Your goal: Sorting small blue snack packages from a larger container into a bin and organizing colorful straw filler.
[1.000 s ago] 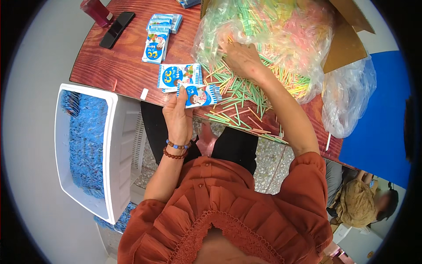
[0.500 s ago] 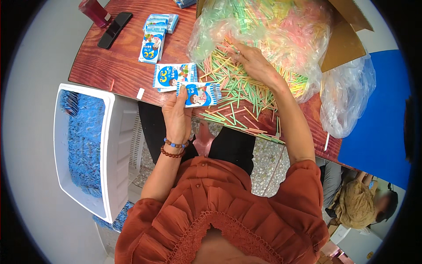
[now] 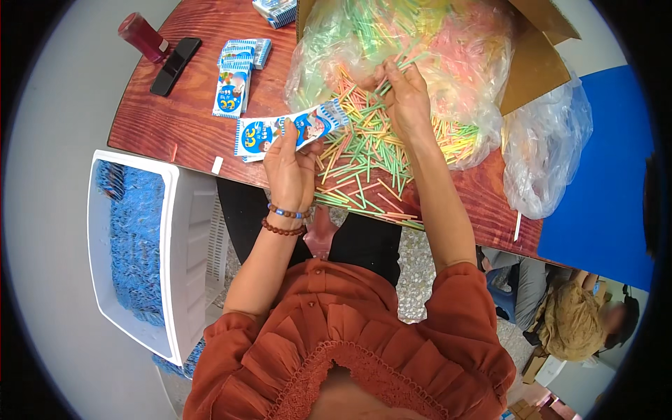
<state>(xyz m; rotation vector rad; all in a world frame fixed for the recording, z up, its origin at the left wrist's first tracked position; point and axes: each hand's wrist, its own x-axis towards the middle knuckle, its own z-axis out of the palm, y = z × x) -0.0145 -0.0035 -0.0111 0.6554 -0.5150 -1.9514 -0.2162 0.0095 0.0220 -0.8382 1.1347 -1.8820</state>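
Observation:
My left hand (image 3: 290, 164) pinches a small blue-and-white packet (image 3: 315, 126) at the table's front edge. Its striped end tilts up to the right. Under it, partly covered, lies another such packet (image 3: 250, 138). My right hand (image 3: 406, 94) is closed on a few thin pastel sticks (image 3: 408, 59), green ones among them, raised above the pile. Below and around that hand spreads a heap of loose pink, green and yellow sticks (image 3: 371, 150), spilling from a clear plastic bag (image 3: 476, 63). Whether the packet's end is open I cannot tell.
More packets (image 3: 232, 87) lie stacked at the left, near a black phone (image 3: 175, 66) and a red bottle (image 3: 142, 35). A cardboard box (image 3: 539, 77) stands behind the bag. A white foam box (image 3: 171, 245) of blue packets is left of the table. Another person (image 3: 570, 318) sits far right.
My right hand has come up out of the heap with sticks between its fingers. My left hand has tilted its packet, the striped end now higher and nearer the right hand.

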